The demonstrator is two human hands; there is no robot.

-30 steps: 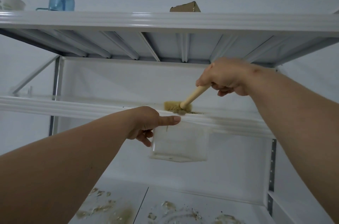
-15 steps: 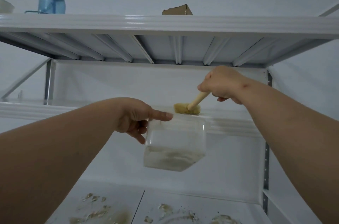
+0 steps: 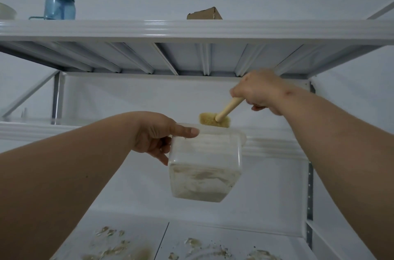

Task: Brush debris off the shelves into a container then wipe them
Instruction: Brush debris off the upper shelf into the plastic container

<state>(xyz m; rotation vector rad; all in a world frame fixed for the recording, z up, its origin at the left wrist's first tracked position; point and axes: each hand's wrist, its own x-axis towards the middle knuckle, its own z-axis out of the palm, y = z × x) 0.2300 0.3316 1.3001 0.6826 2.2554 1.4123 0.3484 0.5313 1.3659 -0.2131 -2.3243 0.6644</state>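
My left hand [image 3: 158, 138] grips a clear plastic container [image 3: 204, 166] by its left rim, thumb along the top edge, holding it just below the front lip of the white middle shelf [image 3: 64, 131]. Brownish dust lies in the container's bottom. My right hand [image 3: 259, 91] holds the wooden handle of a small brush [image 3: 215, 120], whose tan bristles sit at the shelf's front edge right above the container's mouth. The middle shelf's top surface is hidden from this low angle.
The lower shelf [image 3: 266, 244] carries scattered brown debris [image 3: 119, 247] along its front. On the top shelf [image 3: 191, 29] stand a blue bottle [image 3: 60, 1], a cardboard box [image 3: 204, 13] and a pale bowl [image 3: 7, 11] at the far left. A metal upright [image 3: 310, 195] runs down the right.
The container has come out from under the shelf lip and tilted, showing its dusty bottom. My right hand rose and shifted right with the brush still at the shelf edge.
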